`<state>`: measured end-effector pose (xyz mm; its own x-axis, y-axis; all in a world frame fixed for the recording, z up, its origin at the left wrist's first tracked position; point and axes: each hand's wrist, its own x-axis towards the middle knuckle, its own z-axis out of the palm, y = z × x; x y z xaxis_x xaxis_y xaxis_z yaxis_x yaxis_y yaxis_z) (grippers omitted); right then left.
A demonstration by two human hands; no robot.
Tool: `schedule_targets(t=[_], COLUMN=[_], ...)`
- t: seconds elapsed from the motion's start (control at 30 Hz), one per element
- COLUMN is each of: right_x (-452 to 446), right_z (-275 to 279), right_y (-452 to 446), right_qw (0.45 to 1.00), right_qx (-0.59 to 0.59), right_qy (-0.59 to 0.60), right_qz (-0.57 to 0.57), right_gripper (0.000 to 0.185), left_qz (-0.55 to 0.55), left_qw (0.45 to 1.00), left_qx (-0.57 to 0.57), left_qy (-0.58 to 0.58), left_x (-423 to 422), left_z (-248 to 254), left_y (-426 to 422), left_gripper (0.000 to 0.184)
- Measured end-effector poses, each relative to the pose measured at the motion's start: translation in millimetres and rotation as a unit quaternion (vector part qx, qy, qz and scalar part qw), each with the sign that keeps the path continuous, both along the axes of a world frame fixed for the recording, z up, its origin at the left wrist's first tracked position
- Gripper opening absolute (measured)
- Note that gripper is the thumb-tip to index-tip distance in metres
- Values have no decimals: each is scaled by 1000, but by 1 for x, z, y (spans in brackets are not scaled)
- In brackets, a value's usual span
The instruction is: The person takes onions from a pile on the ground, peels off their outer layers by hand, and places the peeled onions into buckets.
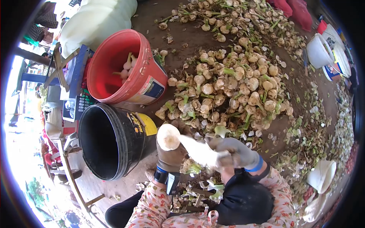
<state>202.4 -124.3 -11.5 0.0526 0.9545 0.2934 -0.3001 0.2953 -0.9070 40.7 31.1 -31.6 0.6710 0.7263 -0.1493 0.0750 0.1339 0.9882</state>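
Observation:
My left hand (171,156), in a dirty glove, is closed around a pale garlic bulb (168,136) whose round face points up at the camera. My right hand (236,152), in a grey glove with a blue cuff, is closed and smeared by motion. From its fingers a bright whitish strip (197,149) reaches left to the bulb; whether it is peel, stalk or a blade I cannot tell. Just beyond both hands lies a heap of garlic bulbs (239,85) with soil and green stalk stubs.
A black bucket (121,140) lies tilted left of my hands, its mouth facing left. Behind it, a red bucket (142,62) holds several cleaned bulbs (127,68). More garlic (266,19) is piled farther back. Peelings (319,133) litter the right side, near white buckets (319,51).

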Motion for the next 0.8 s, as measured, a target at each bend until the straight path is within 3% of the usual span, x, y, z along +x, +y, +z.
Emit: schedule_targets(t=[0.03,0.07,0.1,0.2,0.23,0.3,0.33,0.4,0.47,0.5,0.53,0.57,0.6,0.63,0.73,0.8], right_x=[9,14,11,12,8,-22,-27,-31,-21,-16,-16,-17,-19,-22,-24,-16], right_z=[8,22,28,20,-5,-78,-84,-89,-68,-61,-63,-67,-72,-89,-84,-90], right_y=[-3,-9,-9,-16,-9,-6,-6,-1,13,19,20,18,14,4,-7,-3], right_qw=[998,996,989,978,988,905,845,667,708,727,740,753,766,811,792,818], right_qx=[55,47,60,-139,-137,-80,-176,-351,-339,-333,-316,-300,-284,-254,-293,-301], right_qy=[7,61,132,154,-40,-416,-490,-605,-587,-577,-568,-558,-546,-486,-510,-479], right_qz=[32,34,2,22,52,50,122,257,197,167,174,179,184,205,163,108], right_gripper=[19,19,20,31,31,28,28,28,27,26,24,23,22,26,31,36], left_qz=[68,130,126,215,216,152,83,109,132,133,173,209,180,144,108,82], left_qw=[970,883,840,877,888,906,905,920,980,988,982,961,949,876,814,813], left_qx=[-215,-417,-480,-425,-389,-300,-245,-198,-101,-78,20,119,105,220,314,311], left_qy=[-89,-173,-220,-65,-119,-257,-339,-319,-112,12,74,134,235,404,476,485], left_x=[2,2,1,-1,4,7,7,12,11,8,11,14,8,7,4,0], left_z=[-8,-13,-9,16,35,77,90,95,35,-10,-56,-99,-136,-155,-195,-209], left_y=[4,6,8,31,44,76,89,97,110,122,120,118,127,131,141,151], left_gripper=[36,45,47,51,54,61,65,67,52,45,47,50,61,70,74,70])
